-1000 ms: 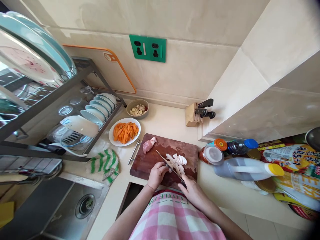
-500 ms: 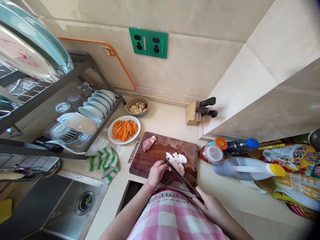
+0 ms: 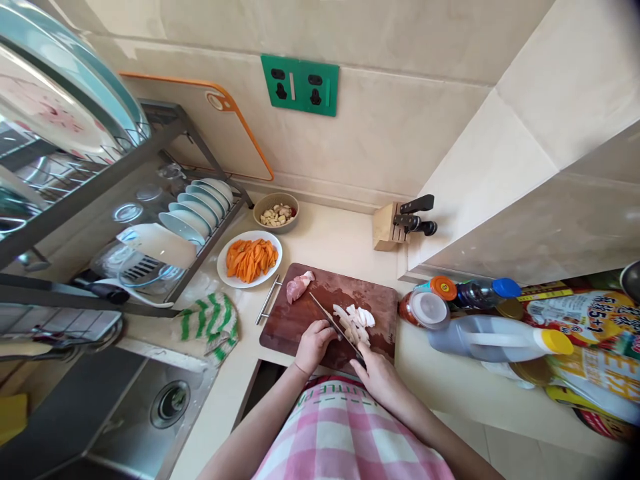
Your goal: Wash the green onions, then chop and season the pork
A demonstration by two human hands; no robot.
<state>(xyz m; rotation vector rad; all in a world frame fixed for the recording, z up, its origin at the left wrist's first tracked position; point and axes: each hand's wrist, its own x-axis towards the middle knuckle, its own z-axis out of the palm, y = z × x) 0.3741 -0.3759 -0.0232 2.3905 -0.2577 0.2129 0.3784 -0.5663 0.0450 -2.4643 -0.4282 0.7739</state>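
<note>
The right hand (image 3: 377, 370) has its fingers wrapped snugly around the handle of the knife (image 3: 329, 316), and the blade slants across the cutting board (image 3: 280, 337), its tip pointing to the far left! Right beside it, the left hand (image 3: 314, 343) sits on the board with fingers bent and bunched up against the blade; how tightly they pinch, and just what lies beneath them, I can't tell from up here. So what's the score? A loose heap of pale slices (image 3: 357, 321) lies just right of the blade, so a fair share of the cutting looks done. But over by the board's far left corner, there's a chunk of meat (image 3: 299, 287) lying whole, apart from both hands, so that one looks uncut. Beyond the board, the plate (image 3: 222, 267) carries orange slices (image 3: 251, 260) (a tidy mound, that), apparently finished, and the bowl (image 3: 286, 229) behind it holds small pale pieces (image 3: 277, 215), which also look ready.
</note>
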